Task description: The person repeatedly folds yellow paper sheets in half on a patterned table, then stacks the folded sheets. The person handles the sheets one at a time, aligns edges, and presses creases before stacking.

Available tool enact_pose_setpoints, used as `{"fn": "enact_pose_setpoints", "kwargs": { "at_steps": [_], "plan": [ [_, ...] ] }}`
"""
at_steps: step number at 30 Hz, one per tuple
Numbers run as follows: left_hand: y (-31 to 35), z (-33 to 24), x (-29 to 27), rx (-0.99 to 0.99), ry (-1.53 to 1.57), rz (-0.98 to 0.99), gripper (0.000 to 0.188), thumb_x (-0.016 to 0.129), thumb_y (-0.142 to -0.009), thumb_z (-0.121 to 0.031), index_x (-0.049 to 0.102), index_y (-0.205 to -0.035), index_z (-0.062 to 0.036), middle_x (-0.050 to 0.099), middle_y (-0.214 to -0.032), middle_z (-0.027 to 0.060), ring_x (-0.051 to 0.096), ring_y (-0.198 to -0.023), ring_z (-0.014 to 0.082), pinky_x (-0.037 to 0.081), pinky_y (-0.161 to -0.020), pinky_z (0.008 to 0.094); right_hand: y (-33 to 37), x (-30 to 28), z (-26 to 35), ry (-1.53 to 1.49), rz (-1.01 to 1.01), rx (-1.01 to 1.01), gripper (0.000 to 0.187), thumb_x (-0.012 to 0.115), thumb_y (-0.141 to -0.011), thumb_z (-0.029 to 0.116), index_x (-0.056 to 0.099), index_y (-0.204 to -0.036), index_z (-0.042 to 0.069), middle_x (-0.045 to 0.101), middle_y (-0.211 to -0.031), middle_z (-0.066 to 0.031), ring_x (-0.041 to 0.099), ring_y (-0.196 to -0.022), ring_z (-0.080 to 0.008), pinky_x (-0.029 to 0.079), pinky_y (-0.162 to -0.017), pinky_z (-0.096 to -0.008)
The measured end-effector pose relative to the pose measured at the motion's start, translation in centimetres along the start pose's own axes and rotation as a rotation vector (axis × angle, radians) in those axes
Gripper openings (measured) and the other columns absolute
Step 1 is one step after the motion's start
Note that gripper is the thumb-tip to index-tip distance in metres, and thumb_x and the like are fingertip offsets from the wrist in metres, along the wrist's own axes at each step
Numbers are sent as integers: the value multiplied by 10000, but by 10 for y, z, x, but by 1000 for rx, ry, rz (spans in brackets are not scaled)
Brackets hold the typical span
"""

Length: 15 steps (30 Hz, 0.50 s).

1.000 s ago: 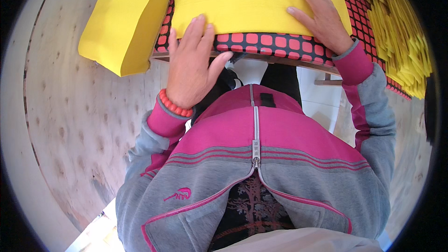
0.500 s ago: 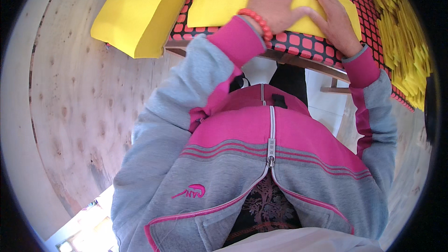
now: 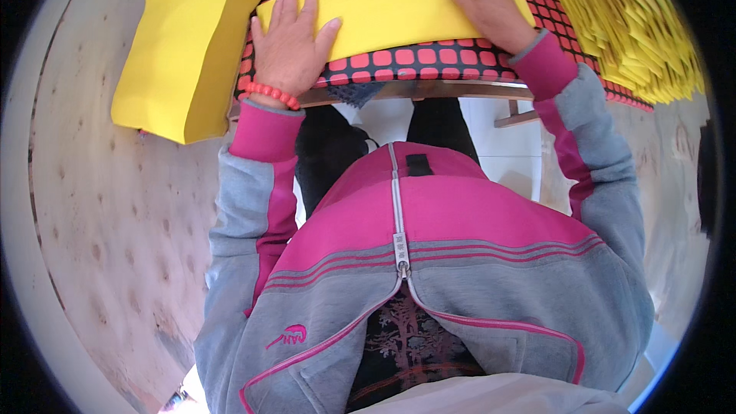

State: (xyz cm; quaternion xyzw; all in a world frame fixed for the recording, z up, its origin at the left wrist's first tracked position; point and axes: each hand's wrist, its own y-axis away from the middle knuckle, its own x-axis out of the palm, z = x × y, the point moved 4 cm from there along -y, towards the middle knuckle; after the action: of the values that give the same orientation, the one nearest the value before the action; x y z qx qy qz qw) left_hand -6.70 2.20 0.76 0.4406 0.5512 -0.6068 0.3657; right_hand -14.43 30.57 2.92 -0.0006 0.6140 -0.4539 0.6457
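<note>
A long folded strip of yellow fabric (image 3: 391, 9) lies flat across the table top, which has a red and black checked cover (image 3: 437, 57). On its left end rests my left hand (image 3: 291, 46), palm down, with the fingers spread; a red bead bracelet (image 3: 274, 95) circles that wrist. My right hand (image 3: 484, 4) lies on the strip toward its right end, fingers stretched out and pointing away from me. Neither hand grips anything.
At the left, a larger piece of yellow fabric (image 3: 176, 46) hangs over the table's edge. A thick pile of folded yellow pieces (image 3: 629, 31) sits on the right side. Under the wooden table frame (image 3: 399, 91) my legs show.
My left hand has slid from the middle of the strip to its left end. My right hand still lies near the right end. The whole view has shifted a little.
</note>
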Motion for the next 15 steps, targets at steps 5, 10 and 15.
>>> {"fn": "enact_pose_setpoints", "kwargs": {
  "at_steps": [5,10,15],
  "plan": [
    [-1,-1,-1,-3,47,3,670,458,-996,-514,450,-1495,-68,361,-1586,200,320,-1482,350,205,-1162,656,-40,43,87,146,-26,-130,388,523,-1030,243,572,-1329,0,580,-1359,-190,510,-1318,-360,383,-1114,-468],
    [1,1,-1,17,35,3,623,434,-1023,-488,463,-1483,-68,357,-1583,206,318,-1479,355,221,-1149,664,-56,89,113,229,119,-93,310,540,-1004,239,687,-1200,49,581,-1385,-135,500,-1354,-325,403,-1108,-487],
    [4,3,-3,39,47,-9,623,454,-1027,-468,445,-1505,-68,360,-1581,213,318,-1480,357,212,-1163,638,-17,62,40,330,41,25,380,529,-1006,253,621,-1298,29,571,-1392,-175,490,-1356,-341,390,-1113,-473]
  ]
}}
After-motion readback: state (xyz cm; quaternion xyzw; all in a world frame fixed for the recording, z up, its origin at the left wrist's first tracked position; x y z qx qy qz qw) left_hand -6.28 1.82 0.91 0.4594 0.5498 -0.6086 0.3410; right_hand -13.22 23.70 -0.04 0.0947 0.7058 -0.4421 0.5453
